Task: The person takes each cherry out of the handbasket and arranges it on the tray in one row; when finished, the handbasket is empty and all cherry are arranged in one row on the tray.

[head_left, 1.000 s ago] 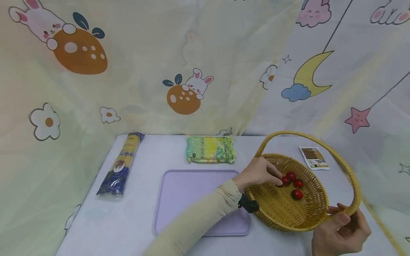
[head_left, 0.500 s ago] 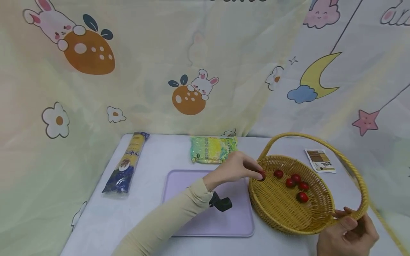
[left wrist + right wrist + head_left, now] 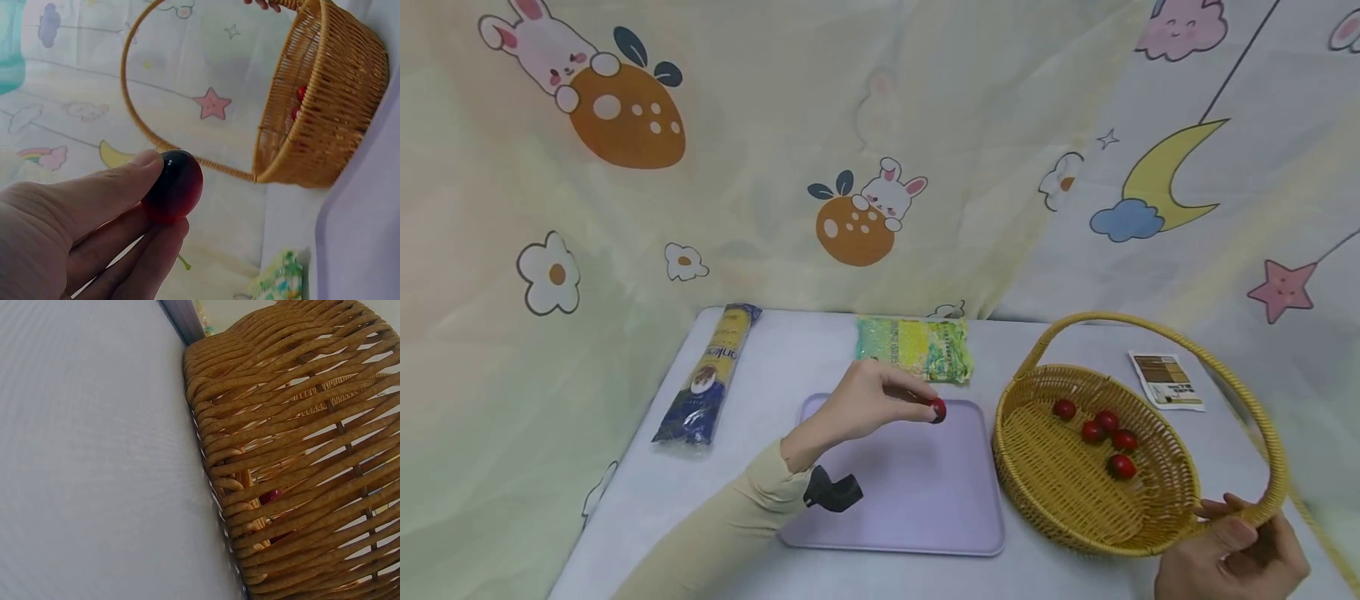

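Observation:
Above the lilac tray (image 3: pixel 925 508), my left hand (image 3: pixel 861 404) pinches a dark red cherry (image 3: pixel 937 410) between thumb and fingertips. In the left wrist view the cherry (image 3: pixel 175 187) looks round and glossy, nearly black on its upper side. My right hand (image 3: pixel 1232 550) grips the yellow wicker basket (image 3: pixel 1037 500) where its arched handle joins the near right rim. Several more red cherries (image 3: pixel 1122 466) lie inside the basket, toward its far side. The right wrist view shows the woven basket wall (image 3: pixel 300 450) up close; the right hand is out of that view.
A green and yellow packet (image 3: pixel 917 346) lies behind the tray. The long blue and yellow pasta bag (image 3: pixel 707 375) rests at the table's left. A small white and brown sachet (image 3: pixel 1167 381) is behind the basket. A patterned curtain (image 3: pixel 745 167) hangs at the back.
My left hand has moved left out of the basket with a cherry, and is now over the tray. The right hand keeps its grip on the basket. The head view has shifted slightly left.

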The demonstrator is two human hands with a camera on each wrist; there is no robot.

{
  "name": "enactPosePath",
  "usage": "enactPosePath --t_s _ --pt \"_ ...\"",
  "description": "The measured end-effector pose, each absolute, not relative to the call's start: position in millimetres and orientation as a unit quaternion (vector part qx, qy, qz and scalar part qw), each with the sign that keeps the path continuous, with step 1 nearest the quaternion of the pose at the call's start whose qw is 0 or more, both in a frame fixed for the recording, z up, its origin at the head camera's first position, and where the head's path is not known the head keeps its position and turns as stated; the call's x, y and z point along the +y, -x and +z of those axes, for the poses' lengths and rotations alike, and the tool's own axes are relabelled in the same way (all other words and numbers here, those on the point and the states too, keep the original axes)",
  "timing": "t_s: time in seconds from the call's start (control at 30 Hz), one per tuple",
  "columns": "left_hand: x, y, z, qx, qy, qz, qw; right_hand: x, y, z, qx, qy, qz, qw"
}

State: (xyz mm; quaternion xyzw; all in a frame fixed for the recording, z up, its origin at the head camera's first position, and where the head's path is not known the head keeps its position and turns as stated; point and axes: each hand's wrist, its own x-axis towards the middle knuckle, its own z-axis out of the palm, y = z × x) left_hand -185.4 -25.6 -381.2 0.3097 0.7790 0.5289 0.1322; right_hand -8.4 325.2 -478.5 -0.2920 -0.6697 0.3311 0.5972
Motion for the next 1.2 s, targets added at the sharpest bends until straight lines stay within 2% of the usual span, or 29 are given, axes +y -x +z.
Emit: enactPosePath --t_s 0.27,0.63,0.97,1.2 --pt "-81 174 -403 0.809 -0.265 0.513 0.115 326 7 -481 -0.674 0.305 0.3 0.602" --pt "-150 171 -457 0.836 -0.248 0.481 0.096 327 5 -483 -0.691 0.317 0.273 0.589" --pt "-172 168 -482 0.849 -0.292 0.432 0.078 325 6 -481 -0.695 0.328 0.275 0.578" --pt "-173 168 -482 0.852 -0.317 0.413 0.052 323 7 -480 -0.684 0.334 0.292 0.579"
